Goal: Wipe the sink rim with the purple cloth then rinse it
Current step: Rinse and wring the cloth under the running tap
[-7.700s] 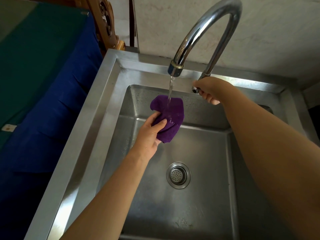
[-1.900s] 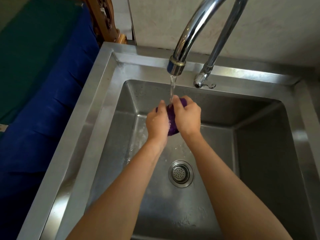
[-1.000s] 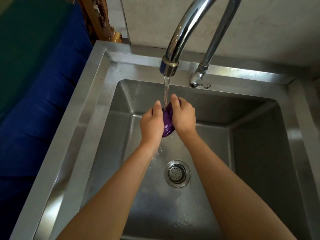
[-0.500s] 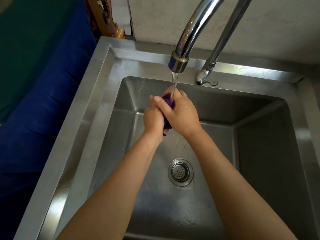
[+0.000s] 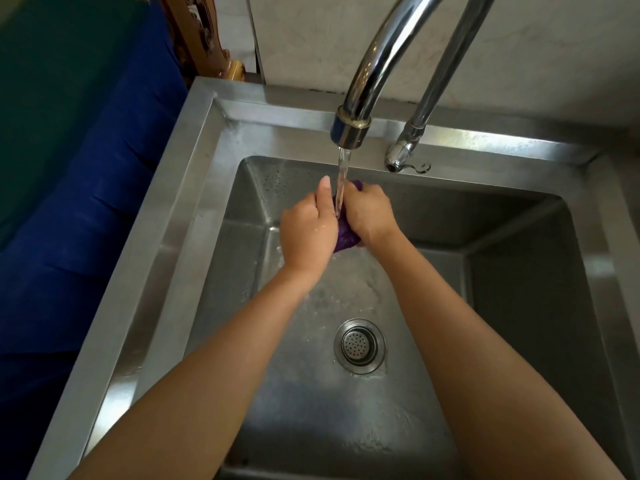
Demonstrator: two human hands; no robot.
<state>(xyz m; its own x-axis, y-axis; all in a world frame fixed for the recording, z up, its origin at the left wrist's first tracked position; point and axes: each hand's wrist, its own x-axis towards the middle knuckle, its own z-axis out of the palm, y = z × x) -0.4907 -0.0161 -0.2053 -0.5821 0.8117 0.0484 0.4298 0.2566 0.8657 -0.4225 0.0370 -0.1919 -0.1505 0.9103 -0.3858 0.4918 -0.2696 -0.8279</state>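
The purple cloth is bunched into a small wad between my two hands, over the back half of the steel sink basin. My left hand grips it from the left and my right hand from the right; only a strip of cloth shows between them. Water runs from the chrome faucet spout straight down onto the cloth. The sink rim runs along the left and back, shiny and wet in places.
The faucet handle sits on the back rim to the right of the spout. A round drain strainer lies in the wet basin floor below my hands. Blue and green fabric covers the surface left of the sink.
My right hand left the faucet handle and joined my left on the cloth. In the last half second my hands shifted against each other, the right one uncovering more cloth under the stream.
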